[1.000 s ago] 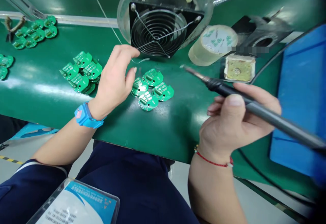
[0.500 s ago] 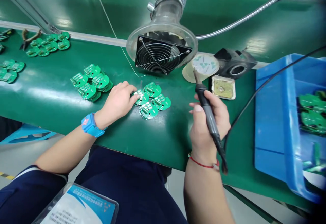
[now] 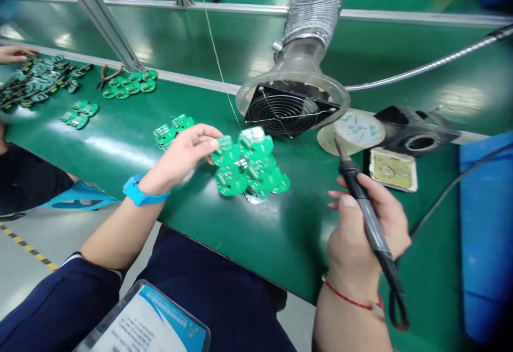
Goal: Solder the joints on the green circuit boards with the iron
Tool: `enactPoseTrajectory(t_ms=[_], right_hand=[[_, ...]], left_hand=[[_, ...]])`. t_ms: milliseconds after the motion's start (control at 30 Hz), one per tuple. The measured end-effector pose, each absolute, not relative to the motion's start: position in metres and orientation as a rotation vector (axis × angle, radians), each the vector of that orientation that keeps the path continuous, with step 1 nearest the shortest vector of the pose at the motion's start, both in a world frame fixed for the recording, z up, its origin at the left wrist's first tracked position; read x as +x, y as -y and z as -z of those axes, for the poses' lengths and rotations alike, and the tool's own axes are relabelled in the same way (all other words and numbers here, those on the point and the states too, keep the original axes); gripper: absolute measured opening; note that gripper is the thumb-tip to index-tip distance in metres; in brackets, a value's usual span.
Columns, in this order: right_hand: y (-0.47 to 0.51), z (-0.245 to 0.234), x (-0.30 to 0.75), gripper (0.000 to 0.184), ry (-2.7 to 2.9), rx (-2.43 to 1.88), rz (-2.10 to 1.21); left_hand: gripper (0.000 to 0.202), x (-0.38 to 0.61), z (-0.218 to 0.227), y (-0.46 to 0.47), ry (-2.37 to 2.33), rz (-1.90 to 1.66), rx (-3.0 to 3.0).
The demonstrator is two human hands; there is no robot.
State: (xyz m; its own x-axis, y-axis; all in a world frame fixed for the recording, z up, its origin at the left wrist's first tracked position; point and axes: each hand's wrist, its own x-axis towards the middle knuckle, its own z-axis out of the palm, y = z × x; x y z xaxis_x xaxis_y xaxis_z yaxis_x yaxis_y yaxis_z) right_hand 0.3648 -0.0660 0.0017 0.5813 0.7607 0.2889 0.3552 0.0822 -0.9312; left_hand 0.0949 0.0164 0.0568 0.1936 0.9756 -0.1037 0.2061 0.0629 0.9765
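Note:
My left hand (image 3: 192,151) pinches the left edge of a green circuit board panel (image 3: 232,181) made of several rounded boards joined together. The panel is raised above the green table, and parts of other boards (image 3: 282,184) show below it at the right. In my right hand (image 3: 366,224) is a soldering iron (image 3: 366,210), its tip pointing up and away from me. The iron is apart from the panel. Partly hidden behind my left hand lies a pile of green boards (image 3: 182,122).
A fume extractor with a fan grille (image 3: 286,109) hangs behind the panel. Beyond the iron are a tape roll (image 3: 356,130), a sponge tray (image 3: 393,169) and a black iron stand (image 3: 417,127). A blue bin (image 3: 487,234) stands right. Another person's hand (image 3: 16,54) touches heaped boards at far left.
My left hand has lifted the board panel off the table. The view has swung left, bringing more of the left side and the far bench into sight. The iron is still in my right hand.

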Motion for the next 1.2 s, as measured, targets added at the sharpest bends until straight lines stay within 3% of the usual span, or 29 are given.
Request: enactPoseTrajectory(t_ms=[200, 433, 633, 733, 867, 967, 1067, 1200], right_hand=[[0.066, -0.007, 0.362, 0.043, 0.962, -1.528, -0.473], [0.065, -0.006, 0.360, 0.040, 0.938, -1.527, -0.486], [0.066, -0.004, 0.362, 0.039, 0.956, -1.511, -0.473], [0.068, -0.002, 0.363, 0.038, 0.978, -1.484, -0.468], [0.068, 0.001, 0.367, 0.032, 1.014, -1.411, -0.465], [0.068, 0.003, 0.368, 0.026, 1.040, -1.316, -0.497], [0.067, 0.004, 0.369, 0.022, 1.045, -1.282, -0.544], [0.068, 0.004, 0.367, 0.020, 1.043, -1.281, -0.584]], left_hand=[[0.014, 0.009, -0.071, -0.034, -1.586, -1.174, 1.283], [0.011, -0.013, -0.051, -0.042, -1.826, -1.085, 1.284], [0.013, -0.005, -0.054, -0.038, -2.213, -0.978, 1.789], [0.017, 0.034, -0.062, -0.025, -2.090, -1.001, 2.027], [0.016, 0.107, -0.056, -0.018, -1.549, -0.464, 2.448], [0.028, 0.146, -0.038, -0.031, -1.565, -0.182, 2.444], [0.032, 0.162, -0.018, -0.050, -1.687, -0.180, 2.388], [0.017, 0.160, -0.008, -0.063, -1.686, -0.221, 2.382]])
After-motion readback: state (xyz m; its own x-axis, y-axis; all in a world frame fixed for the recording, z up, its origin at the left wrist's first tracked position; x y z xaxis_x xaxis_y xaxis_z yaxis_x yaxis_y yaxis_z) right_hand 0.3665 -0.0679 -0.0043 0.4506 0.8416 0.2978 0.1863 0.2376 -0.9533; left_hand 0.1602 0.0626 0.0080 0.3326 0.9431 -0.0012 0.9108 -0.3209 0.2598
